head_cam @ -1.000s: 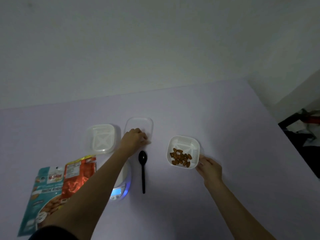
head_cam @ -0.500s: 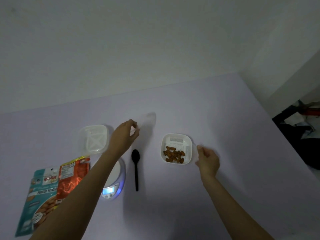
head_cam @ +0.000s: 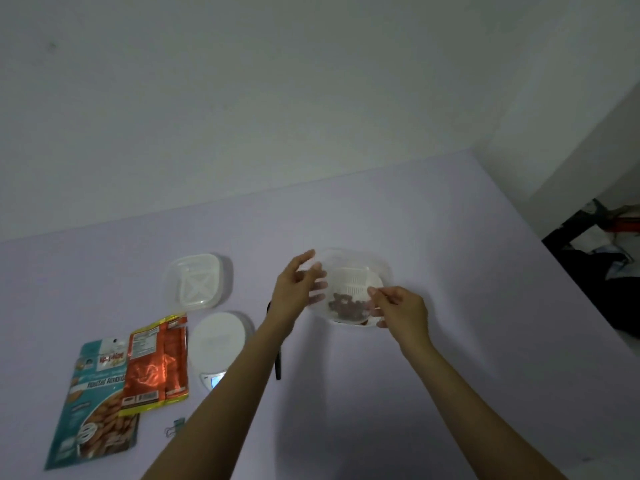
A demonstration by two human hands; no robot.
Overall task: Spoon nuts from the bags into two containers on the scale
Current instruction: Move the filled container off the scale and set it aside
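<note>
A white container (head_cam: 356, 282) with brown nuts (head_cam: 346, 306) in it stands right of centre on the lilac table. A clear lid (head_cam: 349, 258) is held over it. My left hand (head_cam: 294, 289) grips the lid's left edge and my right hand (head_cam: 398, 304) grips its near right edge. The white round scale (head_cam: 216, 336) with a lit display sits bare to the left. Behind it lies a second lidded clear container (head_cam: 197, 282). A black spoon (head_cam: 278, 365) lies mostly hidden under my left forearm. An orange bag (head_cam: 156, 362) overlaps a teal almond bag (head_cam: 93, 403) at the left.
A small binder clip (head_cam: 175, 426) lies near the bags. The table (head_cam: 450, 341) ends at a white wall behind and drops off at the right, where dark clutter (head_cam: 602, 271) sits on the floor.
My left hand lifted the clear lid from beside the spoon and carried it right over the container of nuts. My right hand rose to take its other edge.
</note>
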